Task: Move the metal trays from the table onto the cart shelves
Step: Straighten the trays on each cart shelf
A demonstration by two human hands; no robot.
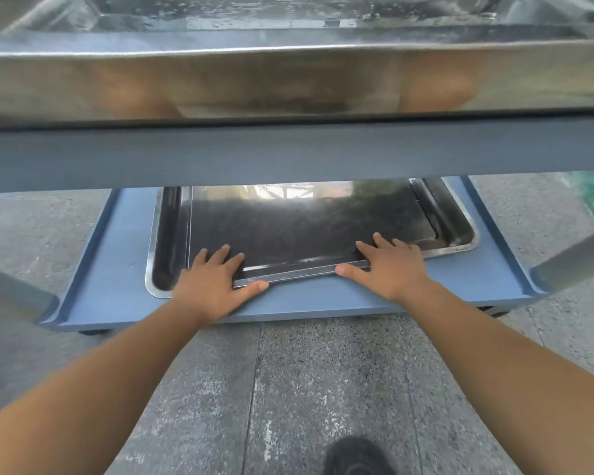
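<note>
- A blue cart [124, 296] stands on a speckled stone floor [323, 389]; its bottom shelf [309, 299] reaches out toward the camera, and its upper shelf [288, 152] spans the view above.
- A larger metal tray [167, 241] lies on the bottom shelf, its rim showing at the left and the far right.
- The left hand [213, 282] rests fingers spread on the near left corner of a flatter metal tray [306, 231] nested in the larger one, thumb against the front edge; the grip is wide.
- The right hand [388, 265] lies likewise on the near right corner, thumb at the edge, grip wide.
- Another shiny tray [288, 80] sits on the upper shelf.
- A dark shoe [355, 455] shows at the bottom.
</note>
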